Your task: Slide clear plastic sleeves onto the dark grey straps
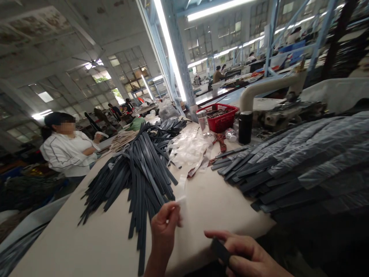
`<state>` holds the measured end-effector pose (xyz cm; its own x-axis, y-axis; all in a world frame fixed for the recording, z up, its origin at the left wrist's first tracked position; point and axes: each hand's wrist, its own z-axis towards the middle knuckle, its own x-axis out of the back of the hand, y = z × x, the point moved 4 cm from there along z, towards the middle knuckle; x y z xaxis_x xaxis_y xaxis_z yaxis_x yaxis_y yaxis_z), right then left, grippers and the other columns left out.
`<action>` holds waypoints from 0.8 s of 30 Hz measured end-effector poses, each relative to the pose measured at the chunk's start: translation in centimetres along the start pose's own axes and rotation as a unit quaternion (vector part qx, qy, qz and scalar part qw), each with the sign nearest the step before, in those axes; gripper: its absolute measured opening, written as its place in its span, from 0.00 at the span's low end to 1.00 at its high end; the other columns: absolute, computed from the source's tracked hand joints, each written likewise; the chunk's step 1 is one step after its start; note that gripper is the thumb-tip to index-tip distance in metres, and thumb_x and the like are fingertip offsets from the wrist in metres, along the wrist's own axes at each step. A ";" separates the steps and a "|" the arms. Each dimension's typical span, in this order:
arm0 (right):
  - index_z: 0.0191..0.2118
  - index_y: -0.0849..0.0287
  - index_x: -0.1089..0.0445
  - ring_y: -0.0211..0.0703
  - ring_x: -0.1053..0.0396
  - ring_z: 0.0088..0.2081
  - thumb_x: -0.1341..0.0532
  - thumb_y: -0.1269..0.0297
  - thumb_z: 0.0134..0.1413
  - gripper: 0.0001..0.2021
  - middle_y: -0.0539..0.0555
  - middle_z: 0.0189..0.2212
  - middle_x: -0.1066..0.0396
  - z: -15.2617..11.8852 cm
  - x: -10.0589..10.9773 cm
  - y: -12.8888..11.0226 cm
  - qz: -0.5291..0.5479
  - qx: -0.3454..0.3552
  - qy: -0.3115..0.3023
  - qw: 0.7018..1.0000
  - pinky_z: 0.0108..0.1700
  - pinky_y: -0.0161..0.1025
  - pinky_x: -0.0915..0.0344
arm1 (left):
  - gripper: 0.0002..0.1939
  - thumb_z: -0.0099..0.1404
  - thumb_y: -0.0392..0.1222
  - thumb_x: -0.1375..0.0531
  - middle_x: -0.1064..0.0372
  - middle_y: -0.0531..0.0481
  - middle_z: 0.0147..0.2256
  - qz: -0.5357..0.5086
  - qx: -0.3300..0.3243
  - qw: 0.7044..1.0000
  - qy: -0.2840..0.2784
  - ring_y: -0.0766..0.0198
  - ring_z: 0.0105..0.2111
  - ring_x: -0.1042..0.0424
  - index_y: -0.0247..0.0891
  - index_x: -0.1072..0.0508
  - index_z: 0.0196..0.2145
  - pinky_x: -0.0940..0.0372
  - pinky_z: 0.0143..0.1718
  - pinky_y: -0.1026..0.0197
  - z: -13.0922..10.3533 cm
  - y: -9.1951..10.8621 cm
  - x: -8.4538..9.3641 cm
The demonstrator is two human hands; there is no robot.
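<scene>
Left hand: the left hand [165, 227] is raised at the near edge of the table [86, 246], fingers bunched and closed in a pinch on a thin white strip [182, 188] that runs up and away from the fingertips toward the middle of the table.

Right hand: the right hand [245, 256] lies low at the bottom of the view, fingers curled around a dark strap [221, 252] — the thumb presses on top of it, the forefinger stretches out to the left.

White strip: pale, semi-clear, narrow; its far end reaches toward the pile of white strips [190, 148] heaped further back on the table.

Dark strap: short visible length only, held in the right hand just off the near table edge; the rest is hidden by the fingers.

Left heap: a loose pile of dark straps [138, 169] fans across the table, just beyond the left hand.

Right heap: a stack of wrapped straps [302, 161], dark under clear film, lies along the right side — well apart from both hands.

Behind the piles: a red basket [220, 117] stands at the far end of the table, with a black cylinder [245, 127] just beside it on the right and a clear bottle [202, 121] on the left.

Other person: a person in a white jacket [67, 152] stands at the left side of the table, well away from the hands.
</scene>
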<state>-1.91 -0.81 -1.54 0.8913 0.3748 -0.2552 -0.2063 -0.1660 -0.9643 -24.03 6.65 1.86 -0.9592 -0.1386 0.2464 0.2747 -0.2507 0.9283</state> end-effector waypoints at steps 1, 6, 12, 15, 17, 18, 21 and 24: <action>0.26 0.57 0.22 0.58 0.43 0.63 0.34 0.52 0.54 0.15 0.59 0.43 0.23 0.9 -0.7 -0.6 0.007 0.021 -0.019 1.000 0.60 0.48 0.44 | 0.10 0.63 0.48 0.37 0.31 0.56 0.20 0.025 -0.006 0.999 -0.021 0.68 0.19 0.33 0.39 0.23 0.35 0.36 0.24 0.67 -0.8 0.2 -0.2; 0.40 0.58 0.22 0.35 0.31 0.27 0.34 0.52 0.56 0.14 0.51 0.32 0.26 5.1 -2.8 0.2 0.122 0.001 -0.028 0.992 0.29 0.30 0.39 | 0.11 0.65 0.47 0.41 0.27 0.52 0.22 0.071 -0.019 0.990 -0.120 0.66 0.20 0.30 0.41 0.21 0.33 0.35 0.25 0.65 -4.1 -0.1 -1.2; 0.38 0.63 0.20 0.30 0.38 0.20 0.32 0.49 0.51 0.20 0.51 0.25 0.27 8.4 -2.9 -2.9 0.028 0.030 -0.026 0.999 0.23 0.29 0.42 | 0.08 0.58 0.39 0.37 0.33 0.57 0.21 -0.012 0.115 0.981 -0.158 0.68 0.22 0.37 0.39 0.23 0.37 0.39 0.26 0.66 -5.8 -1.9 -0.8; 0.37 0.63 0.20 0.29 0.38 0.19 0.30 0.51 0.48 0.18 0.51 0.27 0.25 10.2 -2.8 -6.0 -0.005 0.043 -0.028 0.999 0.22 0.29 0.42 | 0.03 0.56 0.38 0.36 0.34 0.57 0.21 -0.045 0.147 0.969 -0.191 0.69 0.23 0.38 0.37 0.24 0.29 0.41 0.27 0.66 -6.0 -1.2 -0.7; 0.36 0.63 0.20 0.28 0.40 0.19 0.30 0.52 0.46 0.17 0.51 0.27 0.25 11.6 -3.0 -7.6 -0.022 0.051 -0.034 0.998 0.21 0.29 0.41 | 0.05 0.55 0.41 0.35 0.34 0.57 0.20 -0.072 0.178 0.961 -0.197 0.69 0.23 0.38 0.37 0.25 0.26 0.42 0.27 0.66 -5.9 -1.0 -0.4; 0.35 0.63 0.20 0.28 0.41 0.18 0.29 0.53 0.45 0.17 0.51 0.27 0.25 12.3 -3.1 -8.2 -0.029 0.055 -0.038 0.997 0.21 0.30 0.41 | 0.07 0.55 0.42 0.34 0.34 0.56 0.20 -0.083 0.195 0.957 -0.197 0.69 0.22 0.38 0.37 0.26 0.25 0.42 0.27 0.65 -5.8 -1.0 -0.2; 0.34 0.63 0.20 0.27 0.42 0.17 0.29 0.54 0.43 0.16 0.50 0.26 0.24 14.2 -3.8 -9.1 -0.045 0.063 -0.046 0.996 0.22 0.30 0.39 | 0.11 0.58 0.47 0.35 0.27 0.52 0.23 -0.064 0.199 0.962 -0.178 0.64 0.26 0.31 0.38 0.23 0.25 0.38 0.31 0.63 -5.4 -1.0 0.9; 0.34 0.63 0.20 0.27 0.43 0.16 0.30 0.54 0.43 0.16 0.49 0.24 0.25 15.1 -5.1 -9.2 -0.056 0.068 -0.059 0.994 0.21 0.30 0.39 | 0.14 0.62 0.50 0.38 0.21 0.47 0.38 -0.019 0.148 0.978 -0.147 0.56 0.41 0.27 0.39 0.19 0.35 0.36 0.46 0.58 -4.9 -0.6 2.2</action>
<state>-10.64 12.61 7.54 0.8595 0.4903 -0.1443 -0.1686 0.0054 -0.9857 -25.99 1.81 0.51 -0.9580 0.1581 0.2392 0.2486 0.0430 0.9676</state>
